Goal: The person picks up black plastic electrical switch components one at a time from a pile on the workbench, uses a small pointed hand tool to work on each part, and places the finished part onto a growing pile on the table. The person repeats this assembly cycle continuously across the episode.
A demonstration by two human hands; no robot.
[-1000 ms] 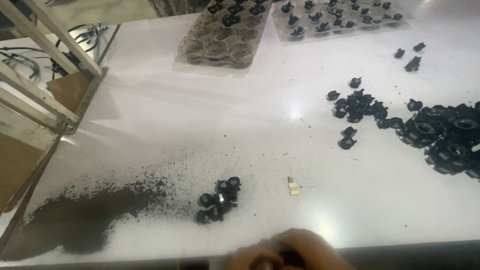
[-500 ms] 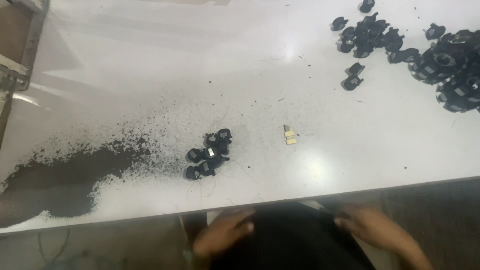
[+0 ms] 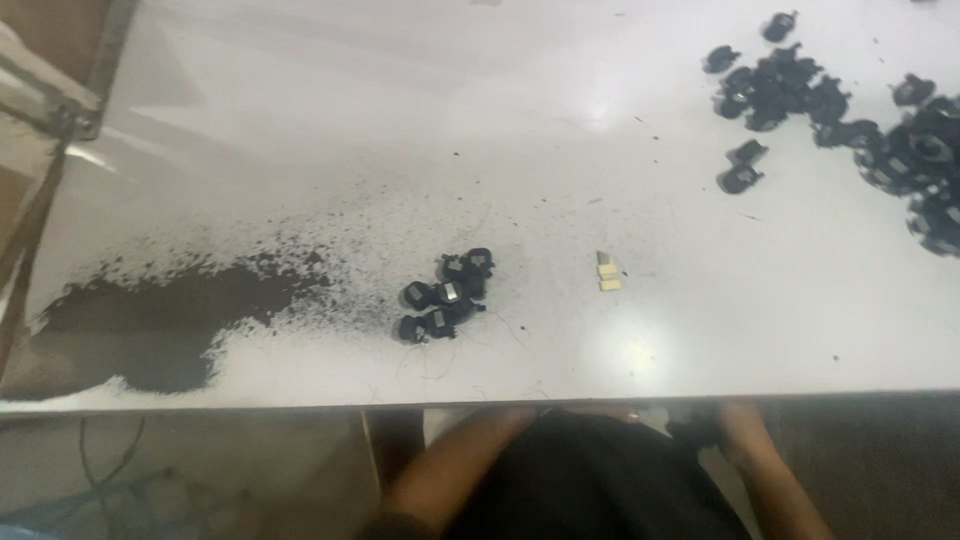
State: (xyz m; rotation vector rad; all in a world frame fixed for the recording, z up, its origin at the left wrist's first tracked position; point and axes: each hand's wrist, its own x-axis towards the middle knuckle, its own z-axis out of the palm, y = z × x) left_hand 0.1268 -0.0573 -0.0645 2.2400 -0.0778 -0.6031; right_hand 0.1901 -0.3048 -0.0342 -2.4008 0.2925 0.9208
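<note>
From the head view, both my arms drop below the near edge of the white surface (image 3: 300, 120). The left hand (image 3: 520, 415) and right hand (image 3: 725, 420) sit tucked under that edge, so I cannot tell whether the fingers are apart or together.

Nearest them, a small cluster of black parts (image 3: 447, 295) lies close to the near edge, likely set within easy reach. Just right lies a small tan piece (image 3: 607, 272). Dark powder (image 3: 160, 320) crowds the near left; a bigger pile of black parts (image 3: 880, 130) fills the far right. Open room lies between.
</note>
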